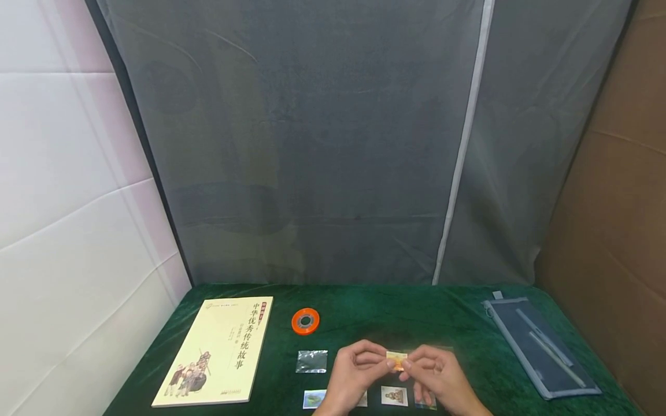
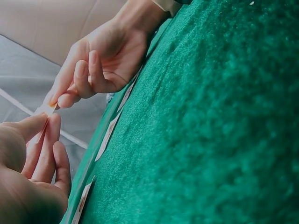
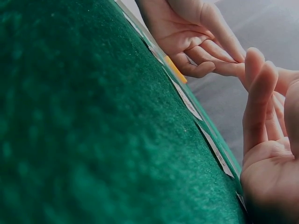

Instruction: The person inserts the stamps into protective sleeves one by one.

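A small yellow-orange stamp (image 1: 396, 360) is held up between both hands. My left hand (image 1: 355, 374) pinches its left edge between thumb and forefinger. At the other edge, the thumb and fingertips of my right hand (image 1: 441, 378) pinch it too. Below the hands, small stamps lie in a row on the cloth: a blue-green one (image 1: 313, 398) at the left and a pale one with a seated figure (image 1: 394, 396). Another pale stamp (image 1: 362, 400) is partly hidden by my left hand. A bluish one (image 1: 426, 405) shows beneath my right fingers.
A clear plastic sleeve (image 1: 311, 361) lies left of the hands, with an orange tape roll (image 1: 305, 321) behind it. A cream book (image 1: 213, 352) lies at the left. On the right rests a blue-grey zip pouch (image 1: 541, 346) with slim tools inside. Green cloth (image 1: 281, 346) covers the table.
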`<state>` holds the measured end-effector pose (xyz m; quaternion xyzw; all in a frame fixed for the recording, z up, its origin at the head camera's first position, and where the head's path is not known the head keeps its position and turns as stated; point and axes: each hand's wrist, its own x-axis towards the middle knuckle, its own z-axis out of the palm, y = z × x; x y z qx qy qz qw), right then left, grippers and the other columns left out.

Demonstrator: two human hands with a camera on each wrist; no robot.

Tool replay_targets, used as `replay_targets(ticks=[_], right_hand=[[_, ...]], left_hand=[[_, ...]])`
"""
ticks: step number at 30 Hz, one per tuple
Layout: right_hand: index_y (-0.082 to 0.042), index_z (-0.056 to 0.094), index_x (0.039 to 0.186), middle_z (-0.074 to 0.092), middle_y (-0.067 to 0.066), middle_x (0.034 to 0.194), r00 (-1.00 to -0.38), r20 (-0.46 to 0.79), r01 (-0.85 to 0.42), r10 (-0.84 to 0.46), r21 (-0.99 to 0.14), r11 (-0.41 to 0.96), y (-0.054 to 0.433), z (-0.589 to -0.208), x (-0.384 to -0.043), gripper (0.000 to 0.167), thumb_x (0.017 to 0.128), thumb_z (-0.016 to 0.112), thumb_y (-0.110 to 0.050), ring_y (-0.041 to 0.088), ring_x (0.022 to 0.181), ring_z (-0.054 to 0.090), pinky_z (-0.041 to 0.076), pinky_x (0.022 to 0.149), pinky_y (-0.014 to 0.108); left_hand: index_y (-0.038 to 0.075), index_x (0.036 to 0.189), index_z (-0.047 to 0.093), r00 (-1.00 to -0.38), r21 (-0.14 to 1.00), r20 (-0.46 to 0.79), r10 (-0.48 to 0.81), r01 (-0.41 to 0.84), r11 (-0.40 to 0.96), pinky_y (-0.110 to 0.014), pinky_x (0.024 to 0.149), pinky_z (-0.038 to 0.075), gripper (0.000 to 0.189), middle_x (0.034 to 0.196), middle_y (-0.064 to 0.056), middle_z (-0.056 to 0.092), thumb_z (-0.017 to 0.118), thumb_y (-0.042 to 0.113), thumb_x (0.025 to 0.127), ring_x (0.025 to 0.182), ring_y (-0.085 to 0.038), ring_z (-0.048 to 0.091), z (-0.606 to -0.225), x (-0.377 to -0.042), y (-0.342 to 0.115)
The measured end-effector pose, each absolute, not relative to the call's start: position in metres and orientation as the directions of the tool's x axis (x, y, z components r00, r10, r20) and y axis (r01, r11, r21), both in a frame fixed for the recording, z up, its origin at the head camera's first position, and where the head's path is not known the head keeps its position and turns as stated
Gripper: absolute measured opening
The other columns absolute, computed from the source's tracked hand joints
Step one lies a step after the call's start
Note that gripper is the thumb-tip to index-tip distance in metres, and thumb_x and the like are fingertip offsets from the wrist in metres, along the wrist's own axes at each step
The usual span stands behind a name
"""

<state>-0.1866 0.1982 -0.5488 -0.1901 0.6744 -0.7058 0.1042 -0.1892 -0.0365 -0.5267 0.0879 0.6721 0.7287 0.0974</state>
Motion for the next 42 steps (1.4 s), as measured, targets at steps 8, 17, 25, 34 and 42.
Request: replay_targets(ticks=[8,17,25,34,42], right_hand=[[0.01,0.065,0.107,0.082,0.022,0.096,-0.907,0.092,-0.081,-0.412,-0.996,-0.045,0.196,-0.547,-0.185,0.021,0.11,0.063,-0.011,0.006,0.053,0.068,0.053,0.044,0.022],[0.01,0.066,0.106,0.08,0.027,0.097,-0.899,0.112,-0.105,-0.424,-0.994,-0.039,0.197,-0.548,-0.185,0.02,0.11,0.061,-0.009,0.006,0.053,0.068,0.053,0.043,0.022],[0.006,0.068,0.106,0.08,0.027,0.095,-0.897,0.123,-0.125,-0.425,-0.992,-0.025,0.198,-0.549,-0.186,0.018,0.11,0.063,-0.011,0.006,0.053,0.068,0.052,0.042,0.024],[0.002,0.068,0.104,0.08,0.027,0.091,-0.886,0.188,-0.201,-0.424,-0.98,-0.014,0.197,-0.547,-0.188,0.012,0.109,0.061,-0.005,0.007,0.053,0.069,0.054,0.041,0.032],[0.003,0.07,0.105,0.075,0.03,0.087,-0.929,0.111,-0.157,-0.352,-0.982,0.107,0.21,-0.526,-0.19,0.019,0.106,0.071,-0.016,0.007,0.051,0.064,0.056,0.044,0.033]], left_hand=[[0.004,0.111,0.077,-0.968,0.997,-0.031,0.249,-0.046,-0.056,-0.025,0.08,0.064,0.029,0.099,-0.013,0.084,0.089,0.021,0.091,0.09,-0.015,0.081,-0.527,-0.188,-0.034],[0.004,0.11,0.077,-0.966,0.998,-0.022,0.259,-0.038,-0.055,-0.026,0.082,0.064,0.029,0.099,-0.011,0.085,0.089,0.023,0.091,0.093,-0.016,0.082,-0.525,-0.187,-0.034],[0.004,0.109,0.076,-0.964,0.998,-0.031,0.262,-0.044,-0.046,-0.029,0.082,0.065,0.03,0.099,-0.011,0.085,0.089,0.025,0.092,0.093,-0.016,0.082,-0.525,-0.187,-0.033],[0.006,0.118,0.078,-0.96,0.998,0.031,0.278,0.045,0.041,-0.021,0.085,0.06,0.028,0.105,-0.003,0.083,0.081,0.026,0.098,0.097,-0.012,0.078,-0.522,-0.194,-0.039],[0.009,0.11,0.081,-0.948,0.983,0.095,0.304,0.138,0.121,-0.021,0.083,0.061,0.02,0.1,0.0,0.082,0.084,0.023,0.096,0.093,-0.009,0.077,-0.5,-0.2,-0.026]])
